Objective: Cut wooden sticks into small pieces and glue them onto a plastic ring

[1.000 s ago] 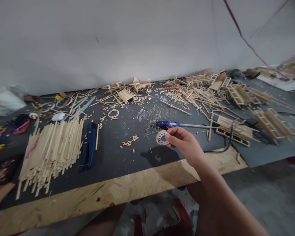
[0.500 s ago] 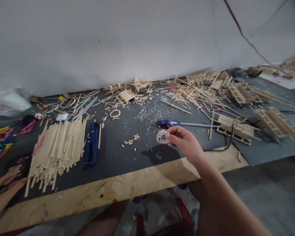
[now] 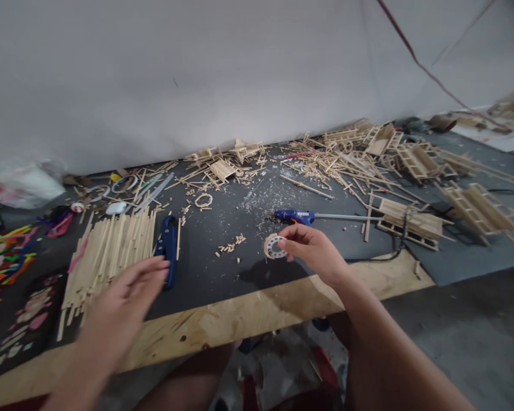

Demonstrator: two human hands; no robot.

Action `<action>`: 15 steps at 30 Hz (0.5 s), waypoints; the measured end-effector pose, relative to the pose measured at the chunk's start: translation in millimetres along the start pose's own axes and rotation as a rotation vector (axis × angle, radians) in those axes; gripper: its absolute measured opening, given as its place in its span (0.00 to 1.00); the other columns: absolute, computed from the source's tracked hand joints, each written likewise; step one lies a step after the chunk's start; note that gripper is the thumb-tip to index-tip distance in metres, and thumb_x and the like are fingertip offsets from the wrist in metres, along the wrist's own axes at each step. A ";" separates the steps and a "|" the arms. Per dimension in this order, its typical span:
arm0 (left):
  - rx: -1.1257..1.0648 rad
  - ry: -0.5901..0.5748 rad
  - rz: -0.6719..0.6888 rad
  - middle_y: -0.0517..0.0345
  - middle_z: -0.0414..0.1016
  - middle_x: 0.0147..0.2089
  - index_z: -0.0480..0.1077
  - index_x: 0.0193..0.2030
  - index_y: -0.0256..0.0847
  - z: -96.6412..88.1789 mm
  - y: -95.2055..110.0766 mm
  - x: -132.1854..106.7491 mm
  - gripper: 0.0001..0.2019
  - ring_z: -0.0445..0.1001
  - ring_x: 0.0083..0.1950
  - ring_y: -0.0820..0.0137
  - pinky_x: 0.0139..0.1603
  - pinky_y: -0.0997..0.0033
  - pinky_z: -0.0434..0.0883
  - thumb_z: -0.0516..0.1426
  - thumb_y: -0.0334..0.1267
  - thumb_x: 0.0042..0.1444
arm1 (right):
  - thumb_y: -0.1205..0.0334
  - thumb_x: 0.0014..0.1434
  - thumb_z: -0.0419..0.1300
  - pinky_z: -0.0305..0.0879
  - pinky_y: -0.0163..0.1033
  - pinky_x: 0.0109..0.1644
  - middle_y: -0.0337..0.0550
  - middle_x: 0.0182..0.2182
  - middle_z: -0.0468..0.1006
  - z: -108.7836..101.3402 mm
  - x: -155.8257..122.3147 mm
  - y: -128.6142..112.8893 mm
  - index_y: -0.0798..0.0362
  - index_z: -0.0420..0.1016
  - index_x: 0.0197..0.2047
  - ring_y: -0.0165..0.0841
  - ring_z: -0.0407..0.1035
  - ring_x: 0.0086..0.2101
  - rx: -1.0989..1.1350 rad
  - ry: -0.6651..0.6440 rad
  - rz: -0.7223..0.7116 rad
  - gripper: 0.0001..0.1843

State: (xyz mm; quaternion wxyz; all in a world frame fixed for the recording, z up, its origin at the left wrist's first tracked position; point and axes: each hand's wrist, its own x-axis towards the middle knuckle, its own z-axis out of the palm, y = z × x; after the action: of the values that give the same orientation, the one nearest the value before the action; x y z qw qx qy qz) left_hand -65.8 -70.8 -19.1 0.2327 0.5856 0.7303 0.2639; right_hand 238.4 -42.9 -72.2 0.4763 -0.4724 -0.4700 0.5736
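Observation:
My right hand [image 3: 314,251] pinches a small round wooden wheel [image 3: 274,246] made of little sticks, held just above the dark mat [image 3: 223,262]. Just behind it lies a blue glue gun [image 3: 297,216] with a long grey glue stick. My left hand [image 3: 122,302] is lifted over the table's front edge with its fingers stretched out and slightly blurred. Its fingertips reach toward blue cutting pliers [image 3: 169,246], beside a pile of long wooden sticks [image 3: 111,251]. It holds nothing.
Stick offcuts and a second wooden ring [image 3: 204,200] litter the mat. Several stick-built ladder frames [image 3: 475,206] lie at the right with a black cable. Coloured pipe cleaners [image 3: 6,257] and a plastic bag [image 3: 23,182] sit far left. The plywood table edge [image 3: 248,314] runs along the front.
My left hand has come in from the lower left and now hangs over the table near the pliers. My right hand has shifted the wheel slightly left and nearer.

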 end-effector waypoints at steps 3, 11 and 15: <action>-0.405 -0.198 -0.035 0.52 0.74 0.49 0.68 0.49 0.40 63.2 39.4 -6.9 0.22 0.72 0.48 0.66 0.51 0.66 0.68 0.57 0.48 0.49 | 0.57 0.48 0.63 0.62 0.33 0.28 0.37 0.28 0.73 4.4 -0.1 0.7 0.54 0.72 0.33 0.24 0.63 0.24 0.017 -0.025 0.001 0.10; -0.846 -0.318 0.011 0.55 0.76 0.37 0.71 0.39 0.38 140.0 75.4 -10.4 0.14 0.72 0.38 0.70 0.41 0.72 0.67 0.59 0.44 0.50 | 0.56 0.49 0.63 0.63 0.33 0.30 0.38 0.30 0.74 11.1 4.5 7.8 0.54 0.73 0.34 0.25 0.65 0.26 0.039 -0.055 -0.042 0.11; -0.826 -0.326 0.027 0.58 0.74 0.31 0.74 0.36 0.38 139.1 75.3 -1.3 0.13 0.69 0.33 0.72 0.37 0.74 0.66 0.59 0.45 0.50 | 0.56 0.49 0.63 0.65 0.34 0.32 0.39 0.31 0.74 6.9 7.7 4.3 0.53 0.72 0.36 0.26 0.66 0.28 0.058 -0.044 -0.049 0.13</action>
State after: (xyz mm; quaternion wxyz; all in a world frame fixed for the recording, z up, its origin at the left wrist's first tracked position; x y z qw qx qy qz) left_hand 79.9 -43.2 -74.2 0.5559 0.4871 0.5096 0.4406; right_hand 230.4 -36.3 -76.4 0.4934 -0.4341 -0.4751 0.5852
